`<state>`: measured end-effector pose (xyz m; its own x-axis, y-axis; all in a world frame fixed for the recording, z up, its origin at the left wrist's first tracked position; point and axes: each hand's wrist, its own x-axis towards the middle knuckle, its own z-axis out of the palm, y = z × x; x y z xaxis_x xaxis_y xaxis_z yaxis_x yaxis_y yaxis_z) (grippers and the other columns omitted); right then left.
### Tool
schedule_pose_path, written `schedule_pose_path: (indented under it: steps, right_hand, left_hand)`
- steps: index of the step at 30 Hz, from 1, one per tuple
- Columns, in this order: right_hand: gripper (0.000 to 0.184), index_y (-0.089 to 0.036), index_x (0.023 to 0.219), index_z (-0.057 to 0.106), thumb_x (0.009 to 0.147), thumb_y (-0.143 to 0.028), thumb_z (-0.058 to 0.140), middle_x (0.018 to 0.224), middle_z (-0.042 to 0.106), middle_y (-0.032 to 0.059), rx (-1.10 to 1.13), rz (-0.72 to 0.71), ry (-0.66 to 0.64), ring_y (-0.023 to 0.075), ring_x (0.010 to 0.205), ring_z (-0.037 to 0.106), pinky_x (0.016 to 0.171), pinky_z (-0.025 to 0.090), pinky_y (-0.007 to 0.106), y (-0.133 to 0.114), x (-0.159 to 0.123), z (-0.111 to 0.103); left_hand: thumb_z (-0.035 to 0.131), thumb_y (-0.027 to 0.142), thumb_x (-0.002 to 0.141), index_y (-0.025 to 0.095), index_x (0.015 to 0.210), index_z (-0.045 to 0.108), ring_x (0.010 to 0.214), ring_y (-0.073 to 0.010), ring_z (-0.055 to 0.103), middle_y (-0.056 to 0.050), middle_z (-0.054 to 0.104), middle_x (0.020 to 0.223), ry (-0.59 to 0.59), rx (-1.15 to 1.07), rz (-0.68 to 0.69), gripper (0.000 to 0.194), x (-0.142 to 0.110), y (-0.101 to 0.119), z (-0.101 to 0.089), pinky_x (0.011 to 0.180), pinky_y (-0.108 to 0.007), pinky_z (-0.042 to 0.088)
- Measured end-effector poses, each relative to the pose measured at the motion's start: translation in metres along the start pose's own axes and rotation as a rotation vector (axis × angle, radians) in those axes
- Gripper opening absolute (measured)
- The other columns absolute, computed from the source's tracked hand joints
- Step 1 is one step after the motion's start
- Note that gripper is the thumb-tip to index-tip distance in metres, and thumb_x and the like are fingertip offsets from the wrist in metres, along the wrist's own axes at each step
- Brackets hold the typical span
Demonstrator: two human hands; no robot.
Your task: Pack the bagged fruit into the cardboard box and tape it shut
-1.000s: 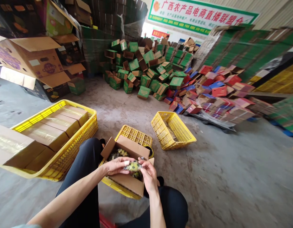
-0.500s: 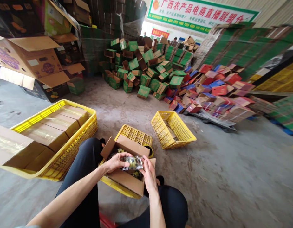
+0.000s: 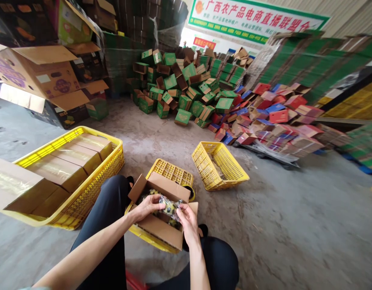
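A clear plastic packet (image 3: pixel 170 208) with yellow-green and dark pieces inside is stretched between my two hands. My left hand (image 3: pixel 149 205) pinches its left end between thumb and fingers. At the other end, my right hand (image 3: pixel 187 217) grips the crinkled plastic. Both hands are above an open cardboard box (image 3: pixel 162 233) with its flaps up. Inside lie more packets (image 3: pixel 154 192) of the same look, partly hidden by my hands and the flaps. The box rests on an upturned yellow crate (image 3: pixel 170 171) between my knees.
To the left, a long yellow crate (image 3: pixel 113 167) holds several taped cartons (image 3: pixel 80 155). A smaller yellow crate (image 3: pixel 225 161) stands ahead to the right. A roll of tape (image 3: pixel 191 192) sits beside the box. Heaps of green boxes (image 3: pixel 182 117) and red-blue boxes (image 3: pixel 278 116) lie farther back.
My right hand has closed on the right end of the packet, its fingers now curled around the plastic. The packet has tilted and its plastic looks more crumpled. The surroundings look the same.
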<state>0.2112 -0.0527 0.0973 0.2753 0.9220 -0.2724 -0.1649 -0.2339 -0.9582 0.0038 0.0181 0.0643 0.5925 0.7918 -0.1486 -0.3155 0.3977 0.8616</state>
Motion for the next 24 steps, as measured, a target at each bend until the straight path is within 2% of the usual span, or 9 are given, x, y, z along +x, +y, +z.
schedule_pose_path:
  steps: [6, 10, 14, 17, 20, 24]
  right_hand:
    - [0.050, -0.025, 0.087, 0.077, 0.063, -0.066, 0.091, 0.083, 0.078, 0.0032, -0.080, -0.020, -0.002, 0.0262, 0.078, 0.073, 0.067, 0.059, 0.033, -0.001, 0.001, 0.002]
    - [0.047, -0.024, 0.086, 0.077, 0.066, -0.064, 0.091, 0.084, 0.077, 0.0016, -0.019, -0.009, -0.002, 0.0228, 0.076, 0.072, 0.065, 0.058, 0.030, -0.002, 0.001, 0.001]
    - [0.044, -0.025, 0.085, 0.075, 0.066, -0.061, 0.092, 0.082, 0.075, -0.0002, 0.033, -0.014, 0.006, 0.0207, 0.074, 0.070, 0.064, 0.058, 0.028, -0.002, -0.001, 0.001]
    - [0.044, -0.025, 0.087, 0.076, 0.068, -0.062, 0.090, 0.083, 0.076, 0.0006, 0.001, -0.029, 0.011, 0.0220, 0.076, 0.071, 0.066, 0.058, 0.029, 0.001, 0.001, -0.001]
    - [0.046, -0.024, 0.088, 0.077, 0.068, -0.064, 0.090, 0.085, 0.077, 0.0030, -0.067, -0.078, 0.028, 0.0249, 0.081, 0.072, 0.069, 0.059, 0.032, 0.007, 0.006, -0.005]
    - [0.049, -0.022, 0.086, 0.078, 0.066, -0.065, 0.089, 0.087, 0.078, 0.0057, -0.135, -0.125, 0.008, 0.0275, 0.085, 0.073, 0.075, 0.061, 0.034, 0.011, 0.011, -0.007]
  left_hand:
    - [0.100, 0.040, 0.062, 0.015, 0.103, 0.076, 0.092, -0.0233, 0.070, -0.008, 0.076, 0.098, 0.031, 0.022, 0.011, 0.054, 0.000, 0.001, -0.001, 0.088, -0.032, 0.051]
    - [0.101, 0.038, 0.060, 0.016, 0.099, 0.075, 0.086, -0.0195, 0.068, -0.007, 0.074, 0.097, 0.066, -0.019, 0.038, 0.052, 0.004, -0.001, 0.000, 0.085, -0.030, 0.050]
    - [0.101, 0.039, 0.060, 0.016, 0.098, 0.074, 0.087, -0.0192, 0.067, -0.007, 0.073, 0.097, 0.070, -0.034, 0.055, 0.051, 0.006, -0.001, 0.002, 0.085, -0.030, 0.050]
    - [0.096, 0.046, 0.068, 0.016, 0.102, 0.076, 0.083, -0.0171, 0.065, -0.007, 0.073, 0.097, 0.076, 0.003, 0.055, 0.050, 0.003, 0.003, 0.002, 0.078, -0.027, 0.048]
    - [0.086, 0.057, 0.077, 0.014, 0.102, 0.079, 0.076, -0.0157, 0.061, -0.007, 0.073, 0.092, 0.131, 0.092, 0.048, 0.050, 0.000, 0.005, -0.001, 0.072, -0.026, 0.046]
    - [0.085, 0.062, 0.075, 0.012, 0.092, 0.083, 0.072, -0.0160, 0.057, -0.006, 0.070, 0.080, 0.235, 0.158, 0.065, 0.053, 0.000, 0.005, -0.004, 0.070, -0.027, 0.043]
